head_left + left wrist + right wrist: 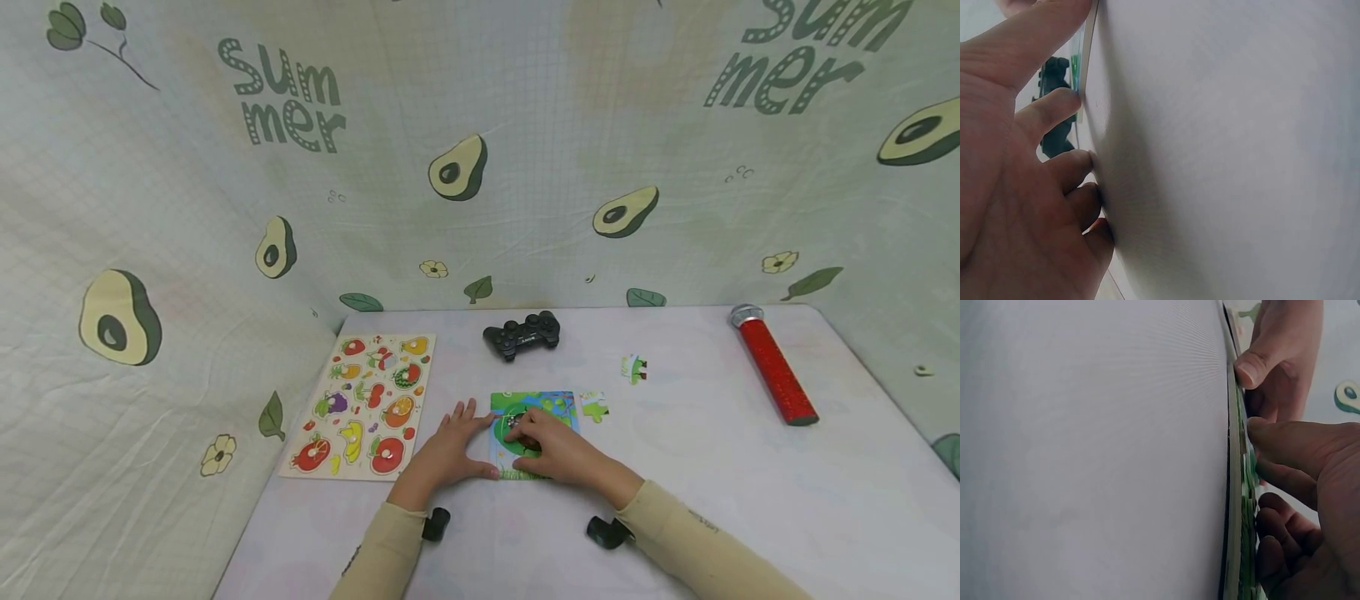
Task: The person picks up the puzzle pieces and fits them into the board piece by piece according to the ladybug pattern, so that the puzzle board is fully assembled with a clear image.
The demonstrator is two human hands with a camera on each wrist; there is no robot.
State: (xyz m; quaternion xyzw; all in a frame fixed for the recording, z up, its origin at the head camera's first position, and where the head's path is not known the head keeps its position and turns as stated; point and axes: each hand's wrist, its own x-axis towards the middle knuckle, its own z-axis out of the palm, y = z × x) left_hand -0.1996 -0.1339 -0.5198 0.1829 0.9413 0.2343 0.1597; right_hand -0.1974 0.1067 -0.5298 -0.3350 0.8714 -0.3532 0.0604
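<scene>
A small green and blue jigsaw puzzle [558, 405] in a shallow board lies flat at the middle of the table. My left hand [454, 442] is at its left side, fingers spread, with thumb and index finger touching the board's edge. Over the puzzle my right hand [558, 450] bends its fingers, and the thumb and index finger pinch at a puzzle piece [1251, 459] that they mostly hide. Two loose puzzle pieces lie apart: one piece [595, 407] just right of the board, another piece [634, 368] farther back.
To the left lies a fruit-picture board [375, 408]. A black game controller [523, 333] stands behind the puzzle. Far right, a red glittery microphone-like tube [776, 367] with a silver end lies on the white table [712, 492]. A printed avocado cloth [540, 125] hangs behind.
</scene>
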